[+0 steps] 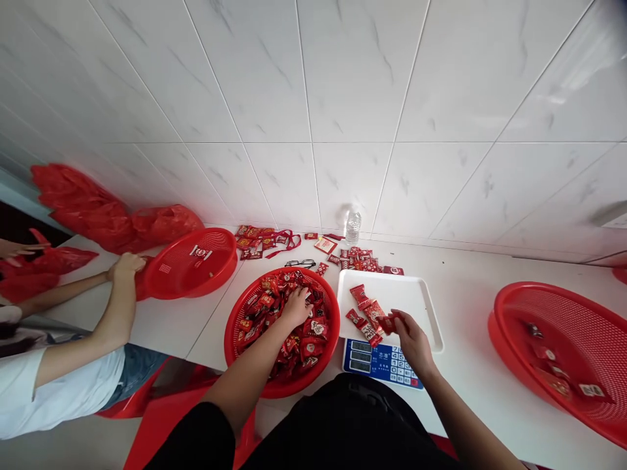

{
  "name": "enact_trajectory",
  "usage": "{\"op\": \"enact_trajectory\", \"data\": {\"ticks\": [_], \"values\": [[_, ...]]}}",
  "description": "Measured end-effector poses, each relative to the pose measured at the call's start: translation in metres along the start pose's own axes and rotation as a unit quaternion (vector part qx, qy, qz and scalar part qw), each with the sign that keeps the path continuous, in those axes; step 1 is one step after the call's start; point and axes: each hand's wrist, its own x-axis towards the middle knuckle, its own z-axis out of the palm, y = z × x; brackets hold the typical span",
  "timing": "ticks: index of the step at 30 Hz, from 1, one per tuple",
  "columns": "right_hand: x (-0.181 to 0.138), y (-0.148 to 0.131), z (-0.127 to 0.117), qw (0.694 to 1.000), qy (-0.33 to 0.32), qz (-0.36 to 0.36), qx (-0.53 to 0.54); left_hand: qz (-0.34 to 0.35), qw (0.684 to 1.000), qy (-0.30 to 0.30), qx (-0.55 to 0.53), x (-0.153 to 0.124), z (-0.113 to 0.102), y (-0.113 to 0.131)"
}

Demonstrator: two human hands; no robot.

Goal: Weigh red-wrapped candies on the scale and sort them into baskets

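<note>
The left hand [298,308] rests among the red packets [316,329] heaped in the round red basket [230,339] (whether it grips any, I cannot tell). The right hand [412,336] pinches a small red wrapper [386,324] over the scale's white tray [409,294], just beside loose packets [361,297] lying there.

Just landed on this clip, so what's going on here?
A person has their left hand among wrapped packets in a red basket; whether it grips any is unclear. Their right hand holds a small red packet over the white tray of a scale, where a few other packets lie. To the left, a co-worker in a white top reaches toward red bags.
</note>
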Motion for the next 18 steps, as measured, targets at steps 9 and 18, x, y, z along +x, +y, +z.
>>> {"op": "enact_trajectory", "data": {"ticks": [9,18], "values": [[-0.028,-0.014,0.006,0.937,-0.145,0.181,0.261,-0.005,0.998,0.049,0.037,0.011,0.001,0.012],[-0.039,-0.007,-0.008,0.93,-0.145,0.214,0.262,0.028,0.996,0.079,-0.018,0.011,-0.002,0.02]]}}
